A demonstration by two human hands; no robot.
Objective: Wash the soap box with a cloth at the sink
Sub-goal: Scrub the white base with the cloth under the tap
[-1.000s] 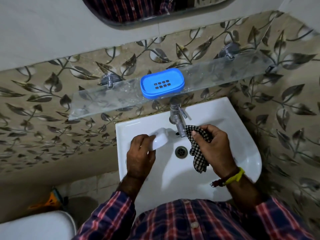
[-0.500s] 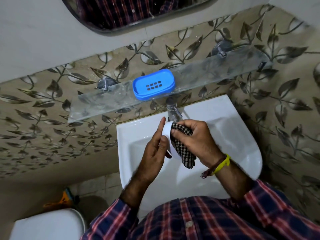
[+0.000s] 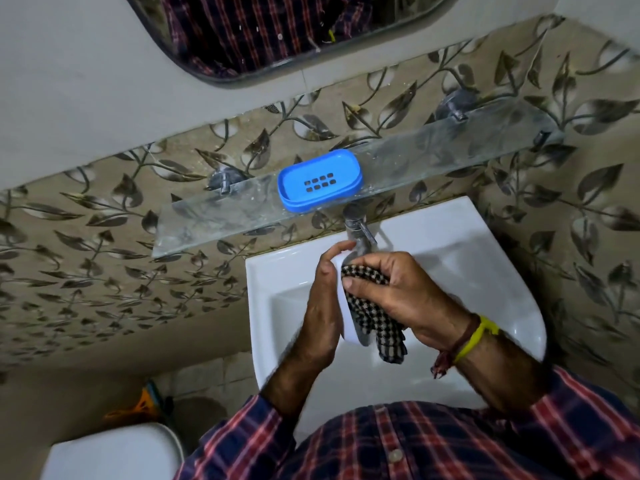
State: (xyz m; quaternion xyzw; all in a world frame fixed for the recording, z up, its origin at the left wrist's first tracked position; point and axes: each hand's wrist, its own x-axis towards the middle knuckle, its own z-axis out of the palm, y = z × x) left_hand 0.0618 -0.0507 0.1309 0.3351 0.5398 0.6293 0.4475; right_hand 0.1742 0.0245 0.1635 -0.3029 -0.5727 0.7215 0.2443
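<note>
Over the white sink (image 3: pixel 485 271), my left hand (image 3: pixel 320 313) grips a white soap box part (image 3: pixel 346 317), held on edge just below the tap. My right hand (image 3: pixel 398 292) holds a black-and-white checked cloth (image 3: pixel 374 317) and presses it into the open side of that white part. The cloth's loose end hangs down below my right hand. A blue soap box part (image 3: pixel 320 181) with drain holes lies on the glass shelf (image 3: pixel 214 216) above the sink.
A chrome tap (image 3: pixel 358 230) stands at the sink's back edge, right behind my hands. A mirror (image 3: pixel 277 32) hangs on the wall above. A white toilet lid (image 3: pixel 114 452) and an orange object (image 3: pixel 142 407) sit at the lower left.
My left hand lifted the white part from the sink's left rim to the middle and turned it on edge. My right hand brought the cloth against it.
</note>
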